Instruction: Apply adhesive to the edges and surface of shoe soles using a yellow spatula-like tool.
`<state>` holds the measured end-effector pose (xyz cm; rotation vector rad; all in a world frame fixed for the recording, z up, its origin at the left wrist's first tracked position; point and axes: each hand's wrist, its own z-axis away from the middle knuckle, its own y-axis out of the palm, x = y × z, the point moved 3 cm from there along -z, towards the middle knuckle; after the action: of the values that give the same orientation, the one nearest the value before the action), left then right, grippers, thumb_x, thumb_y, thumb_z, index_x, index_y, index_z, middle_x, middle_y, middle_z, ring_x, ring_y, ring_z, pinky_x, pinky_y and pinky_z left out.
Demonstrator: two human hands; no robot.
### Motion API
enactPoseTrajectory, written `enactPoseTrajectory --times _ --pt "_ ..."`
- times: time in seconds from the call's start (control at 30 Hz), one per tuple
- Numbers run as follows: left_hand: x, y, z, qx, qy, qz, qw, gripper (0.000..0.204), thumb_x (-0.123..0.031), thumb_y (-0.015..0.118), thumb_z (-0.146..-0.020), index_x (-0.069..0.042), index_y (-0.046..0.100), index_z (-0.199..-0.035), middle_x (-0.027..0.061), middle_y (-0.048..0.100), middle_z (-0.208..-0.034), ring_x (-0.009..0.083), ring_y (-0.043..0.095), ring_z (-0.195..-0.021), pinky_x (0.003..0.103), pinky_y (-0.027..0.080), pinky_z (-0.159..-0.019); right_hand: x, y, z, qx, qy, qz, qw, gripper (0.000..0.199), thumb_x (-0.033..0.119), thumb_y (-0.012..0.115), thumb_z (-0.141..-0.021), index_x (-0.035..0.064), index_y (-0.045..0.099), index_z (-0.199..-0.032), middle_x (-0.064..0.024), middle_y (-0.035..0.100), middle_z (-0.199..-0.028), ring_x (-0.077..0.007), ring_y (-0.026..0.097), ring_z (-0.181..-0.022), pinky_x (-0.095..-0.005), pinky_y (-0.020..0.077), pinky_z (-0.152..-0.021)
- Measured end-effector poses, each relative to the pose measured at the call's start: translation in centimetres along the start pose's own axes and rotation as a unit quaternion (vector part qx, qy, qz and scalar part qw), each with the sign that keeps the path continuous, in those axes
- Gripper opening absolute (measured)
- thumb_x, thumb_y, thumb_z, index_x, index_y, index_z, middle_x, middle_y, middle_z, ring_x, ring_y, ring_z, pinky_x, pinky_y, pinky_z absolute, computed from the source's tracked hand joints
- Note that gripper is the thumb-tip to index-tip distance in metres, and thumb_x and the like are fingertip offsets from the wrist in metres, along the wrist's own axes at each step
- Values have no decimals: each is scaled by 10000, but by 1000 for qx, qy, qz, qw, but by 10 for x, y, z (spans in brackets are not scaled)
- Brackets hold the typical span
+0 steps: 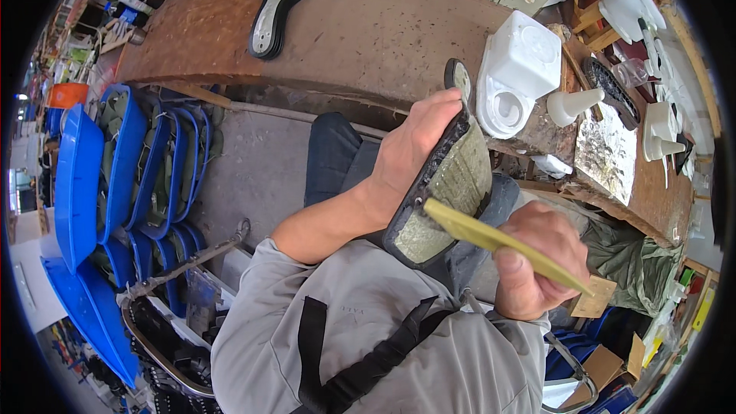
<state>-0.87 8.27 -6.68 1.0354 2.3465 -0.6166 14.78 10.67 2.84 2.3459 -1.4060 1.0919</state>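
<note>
Sole (454, 182) lay R of L hand (410, 146), whose fingers gripped its L edge; R hand (540, 261) fingers clenched yellowish strip (477, 231), tip over sole's near end.

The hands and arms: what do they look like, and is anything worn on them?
Both the left hand and right hand are bare, with no glove or watch visible. The left forearm is uncovered below the short sleeve of a grey shirt. Black straps with a buckle run over its front.
</note>
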Motion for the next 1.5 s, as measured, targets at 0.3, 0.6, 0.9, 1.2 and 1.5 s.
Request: enactPoseTrajectory --times 0.3,0.6,0.9,1.2,1.5 --pt "-18 -5 -6 53 -42 33 997 690 -21 755 -676 1 376 -1252 213 535 -1130 341 597 -997 368 523 -793 13 4 7 45 -93 -5 995 204 31 751 -695 -82 634 -818 -149 638 -651 -192 594 -469 -267 423 -382" --pt "-35 -11 -9 193 -99 99 971 567 -96 649 -772 -15 330 -1234 203 479 -1000 412 566 -869 445 481 -693 10 -6 0 85 -111 -33 990 223 67 751 -711 -77 648 -847 -150 645 -674 -192 597 -492 -269 430 -408" --pt "-42 -11 -10 271 -126 151 942 540 -144 651 -774 -15 347 -1200 197 454 -976 419 562 -849 454 467 -683 10 -9 -20 150 -110 -83 979 191 58 767 -703 -55 674 -826 -124 659 -684 -173 595 -495 -261 422 -417" --pt "-38 -20 -18 235 -103 101 961 581 -170 665 -767 -2 348 -1224 207 457 -987 415 549 -881 451 471 -699 -2 -21 -11 91 -36 -123 987 174 108 762 -724 -37 683 -777 -116 663 -658 -181 591 -472 -270 423 -407" --pt "-28 -25 -23 235 -192 95 948 582 -123 748 -722 4 404 -1175 178 475 -1072 378 578 -923 395 487 -768 15 0 -7 -103 -196 -114 968 81 77 690 -743 2 660 -753 -95 662 -702 -131 545 -503 -258 403 -412"
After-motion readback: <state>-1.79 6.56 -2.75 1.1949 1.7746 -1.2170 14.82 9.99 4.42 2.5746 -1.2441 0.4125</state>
